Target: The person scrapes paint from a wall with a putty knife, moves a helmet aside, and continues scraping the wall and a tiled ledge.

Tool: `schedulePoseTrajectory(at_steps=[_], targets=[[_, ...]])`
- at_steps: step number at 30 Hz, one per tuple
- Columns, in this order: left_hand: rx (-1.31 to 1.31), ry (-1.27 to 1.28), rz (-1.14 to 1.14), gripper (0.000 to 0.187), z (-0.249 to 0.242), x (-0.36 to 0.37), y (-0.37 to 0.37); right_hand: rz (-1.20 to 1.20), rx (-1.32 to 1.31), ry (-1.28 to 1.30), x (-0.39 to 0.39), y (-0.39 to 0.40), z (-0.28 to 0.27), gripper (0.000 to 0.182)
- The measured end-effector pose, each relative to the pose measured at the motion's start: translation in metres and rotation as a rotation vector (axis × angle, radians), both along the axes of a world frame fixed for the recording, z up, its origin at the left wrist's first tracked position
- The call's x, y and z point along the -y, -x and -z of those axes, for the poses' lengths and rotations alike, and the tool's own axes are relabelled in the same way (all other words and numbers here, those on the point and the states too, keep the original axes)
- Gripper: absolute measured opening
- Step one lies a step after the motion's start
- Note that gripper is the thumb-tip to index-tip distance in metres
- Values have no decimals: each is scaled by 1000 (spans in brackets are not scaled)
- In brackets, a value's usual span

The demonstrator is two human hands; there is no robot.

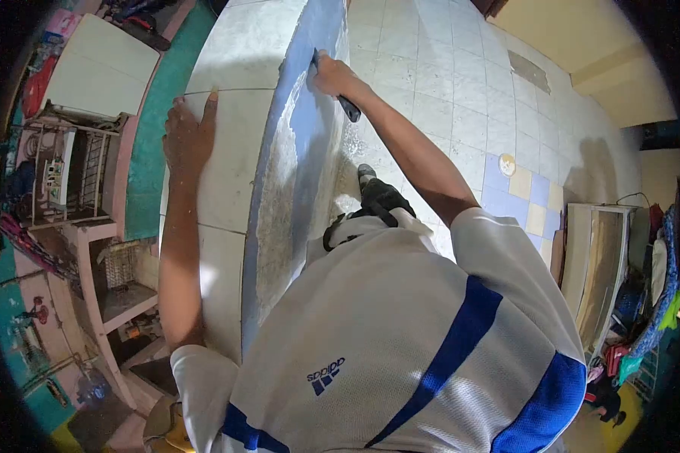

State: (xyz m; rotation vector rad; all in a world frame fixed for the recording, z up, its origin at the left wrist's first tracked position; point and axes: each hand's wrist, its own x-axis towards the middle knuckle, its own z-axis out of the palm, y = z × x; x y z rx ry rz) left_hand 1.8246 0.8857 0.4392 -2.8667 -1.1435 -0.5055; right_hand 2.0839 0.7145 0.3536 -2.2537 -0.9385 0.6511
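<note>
My right hand (334,77) is closed around a dark-handled scraper (350,109), whose tip is against the blue painted wall face (307,121) near the top of the view. Part of that face is stripped to rough grey and whitish patches (276,204). My left hand (190,130) lies flat with its fingers spread on the tiled ledge (224,181), near its left edge, holding nothing.
White flakes (353,140) lie on the tiled floor (461,98) beside the wall. A round lid-like object (507,164) is on the floor at right. Shelves with a wire rack (68,177) stand at left, a pale cabinet (593,272) at right.
</note>
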Motion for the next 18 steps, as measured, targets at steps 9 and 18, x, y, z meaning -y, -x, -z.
schedulePoseTrajectory(at_steps=[9, 18], targets=[[53, 54, -28, 90, -9, 11, -1, -45, -559, -470, 59, 53, 32, 44], [43, 64, 70, 87, 6, -10, 6, 129, -1195, -704, 89, 119, -14, 8]])
